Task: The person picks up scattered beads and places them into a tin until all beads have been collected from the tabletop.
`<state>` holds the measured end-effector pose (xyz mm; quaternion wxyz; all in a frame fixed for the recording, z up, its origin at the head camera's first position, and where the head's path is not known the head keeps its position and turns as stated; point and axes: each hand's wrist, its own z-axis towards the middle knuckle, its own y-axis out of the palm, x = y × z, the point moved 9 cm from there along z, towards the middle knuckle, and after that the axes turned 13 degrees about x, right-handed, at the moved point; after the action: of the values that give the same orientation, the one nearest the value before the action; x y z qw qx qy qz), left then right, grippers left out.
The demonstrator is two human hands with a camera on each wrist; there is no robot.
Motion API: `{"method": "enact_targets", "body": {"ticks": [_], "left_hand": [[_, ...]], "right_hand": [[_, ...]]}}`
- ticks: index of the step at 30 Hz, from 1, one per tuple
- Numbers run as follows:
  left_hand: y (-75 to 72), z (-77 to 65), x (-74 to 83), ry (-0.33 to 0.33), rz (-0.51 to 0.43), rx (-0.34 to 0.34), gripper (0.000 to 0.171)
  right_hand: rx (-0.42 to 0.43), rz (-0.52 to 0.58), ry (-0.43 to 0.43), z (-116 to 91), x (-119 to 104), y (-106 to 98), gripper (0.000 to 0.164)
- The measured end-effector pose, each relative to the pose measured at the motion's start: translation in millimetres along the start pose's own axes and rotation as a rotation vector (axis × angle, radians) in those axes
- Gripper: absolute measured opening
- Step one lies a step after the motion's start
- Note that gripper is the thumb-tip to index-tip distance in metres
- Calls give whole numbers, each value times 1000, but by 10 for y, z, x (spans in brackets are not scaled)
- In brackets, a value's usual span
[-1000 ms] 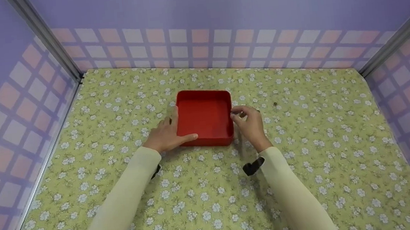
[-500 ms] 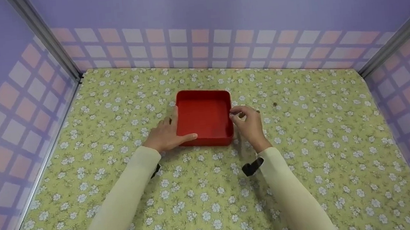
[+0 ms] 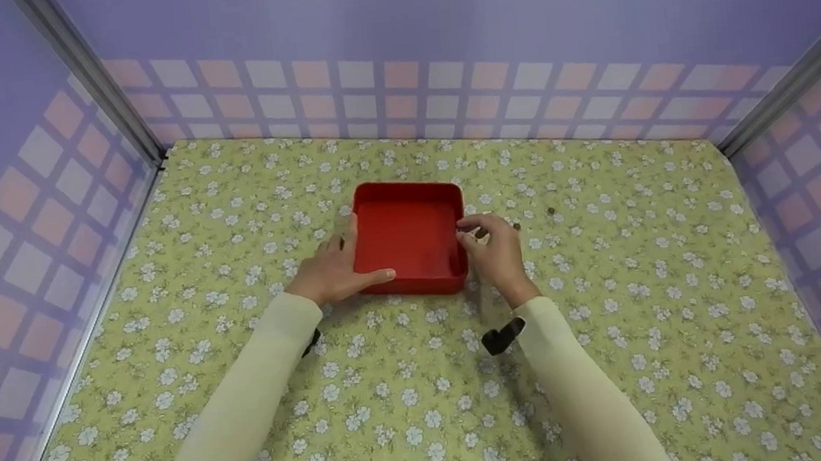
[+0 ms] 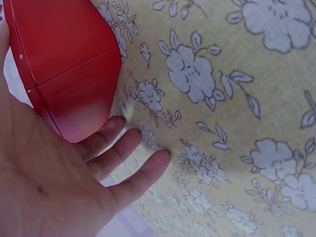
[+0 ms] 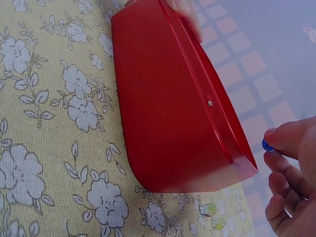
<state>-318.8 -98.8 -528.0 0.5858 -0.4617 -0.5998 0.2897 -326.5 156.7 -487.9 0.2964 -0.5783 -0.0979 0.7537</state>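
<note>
"What's your right hand [image 3: 499,253] got?"

"A small blue ball [image 5: 267,145], pinched between my thumb and fingertip (only a sliver of it peeks out). I have it up by the right rim of the red box [image 3: 411,234]; whether it's over the rim or just outside, I can't tell."

"And the left hand [image 3: 322,272]?"

"Spread at the box's near left corner, fingers loose, thumb over the front edge. The box sits upright on the floral cloth [image 3: 412,400], and two yellow-green balls [image 5: 208,209] lie near it, beyond its right side."
</note>
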Motion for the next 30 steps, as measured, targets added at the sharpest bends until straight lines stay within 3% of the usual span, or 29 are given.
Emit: {"method": "enact_targets", "body": {"ticks": [30], "left_hand": [[7, 20, -11, -18, -21, 1, 120]], "right_hand": [[-41, 49, 18, 52, -79, 153, 19]]}}
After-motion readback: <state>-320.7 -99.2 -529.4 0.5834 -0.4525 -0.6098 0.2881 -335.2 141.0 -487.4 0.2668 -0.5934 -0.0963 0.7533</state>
